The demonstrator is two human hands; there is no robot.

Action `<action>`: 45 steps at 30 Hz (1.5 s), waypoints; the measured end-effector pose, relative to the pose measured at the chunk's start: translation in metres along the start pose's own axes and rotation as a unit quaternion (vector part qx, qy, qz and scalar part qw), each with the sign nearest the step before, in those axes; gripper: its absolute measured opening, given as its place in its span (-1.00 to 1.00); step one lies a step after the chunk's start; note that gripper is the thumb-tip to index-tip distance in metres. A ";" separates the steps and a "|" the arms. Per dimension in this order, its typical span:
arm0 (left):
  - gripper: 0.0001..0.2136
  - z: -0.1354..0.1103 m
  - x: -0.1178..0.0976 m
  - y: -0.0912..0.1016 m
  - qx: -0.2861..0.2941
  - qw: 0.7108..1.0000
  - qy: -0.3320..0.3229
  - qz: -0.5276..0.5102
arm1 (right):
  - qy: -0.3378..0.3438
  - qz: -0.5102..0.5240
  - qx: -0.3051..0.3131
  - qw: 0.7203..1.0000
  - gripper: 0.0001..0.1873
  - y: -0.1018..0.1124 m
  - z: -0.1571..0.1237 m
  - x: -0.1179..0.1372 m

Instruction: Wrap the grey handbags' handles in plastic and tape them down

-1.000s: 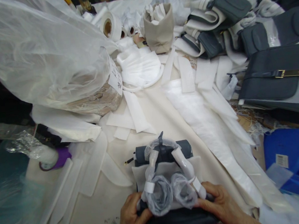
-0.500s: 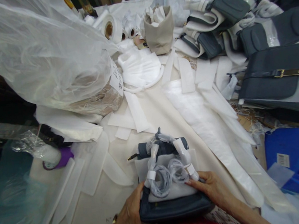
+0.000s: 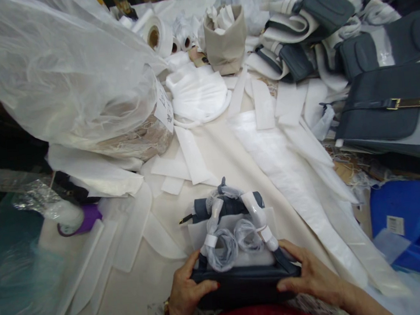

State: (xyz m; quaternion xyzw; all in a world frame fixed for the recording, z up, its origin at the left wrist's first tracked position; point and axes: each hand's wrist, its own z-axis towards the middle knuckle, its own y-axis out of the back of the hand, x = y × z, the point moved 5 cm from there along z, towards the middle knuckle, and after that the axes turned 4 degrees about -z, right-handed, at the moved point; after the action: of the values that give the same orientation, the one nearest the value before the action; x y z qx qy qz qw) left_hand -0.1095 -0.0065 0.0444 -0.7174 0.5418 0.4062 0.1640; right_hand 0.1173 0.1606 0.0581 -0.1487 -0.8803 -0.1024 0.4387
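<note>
A dark blue-grey handbag [image 3: 244,285] lies at the near edge of the table, its handles [image 3: 235,224] wrapped in white foam and clear plastic. My left hand [image 3: 188,293] grips the bag's left end, fingers curled over its near edge. At the right end, my right hand [image 3: 308,276] clasps it the same way. A white sheet [image 3: 234,259] lies on the bag under the wrapped handles.
White foam strips [image 3: 264,102] litter the cream table [image 3: 217,152]. A big clear plastic bag [image 3: 57,78] fills the left. Tape rolls [image 3: 155,34] and a beige pouch [image 3: 224,39] stand at the back. More grey bags [image 3: 383,101] pile at right; a blue stool [image 3: 408,212] sits below.
Both hands shifted from the wrapped handle loops to the two ends of the bag, and the bag's near edge has turned up toward me.
</note>
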 end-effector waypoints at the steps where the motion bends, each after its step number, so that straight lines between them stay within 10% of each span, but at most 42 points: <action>1: -0.44 0.000 0.000 0.000 -0.013 1.000 -0.001 0.005 | 0.004 -0.017 -0.008 1.000 -0.41 -0.001 0.002 -0.003; 21: -0.69 0.026 0.009 -0.005 -0.113 0.994 -0.004 0.014 | -0.069 -0.003 -0.153 0.986 -0.57 -0.003 0.040 -0.033; 30: -0.64 0.020 0.007 -0.012 -0.070 0.997 0.042 0.010 | -0.080 -0.008 -0.207 0.975 -0.50 -0.002 0.018 -0.049; 45: -0.64 0.010 -0.001 -0.015 -0.157 0.951 -0.125 0.234 | 0.074 -0.122 -0.329 0.934 -0.54 -0.006 0.016 -0.051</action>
State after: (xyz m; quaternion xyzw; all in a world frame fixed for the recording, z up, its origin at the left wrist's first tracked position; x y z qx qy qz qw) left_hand -0.0997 0.0065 0.0358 -0.5304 0.5991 0.5996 0.0158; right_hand 0.1325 0.1510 0.0077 -0.1681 -0.7741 -0.4493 0.4132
